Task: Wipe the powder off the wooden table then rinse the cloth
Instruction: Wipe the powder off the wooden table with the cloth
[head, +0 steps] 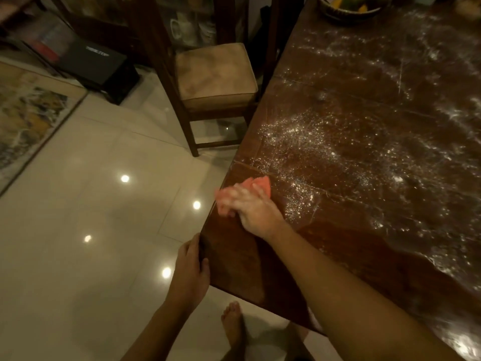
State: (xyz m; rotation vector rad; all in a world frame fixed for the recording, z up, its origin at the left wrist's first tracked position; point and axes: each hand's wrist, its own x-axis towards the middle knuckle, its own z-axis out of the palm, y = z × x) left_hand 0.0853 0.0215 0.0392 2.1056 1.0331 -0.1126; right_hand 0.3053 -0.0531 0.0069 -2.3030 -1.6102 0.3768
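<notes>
A dark wooden table fills the right side, dusted with white powder over most of its top. Near its left edge lies a pink cloth, blurred by motion. My right hand presses down on the cloth with the fingers spread over it. The strip of table by this hand and along the front-left corner looks free of powder. My left hand grips the table's left edge close to the corner, thumb on top.
A wooden chair with a tan cushion stands against the table's left side. A fruit bowl sits at the table's far end. Glossy white floor tiles and a patterned rug lie to the left. My bare foot is under the corner.
</notes>
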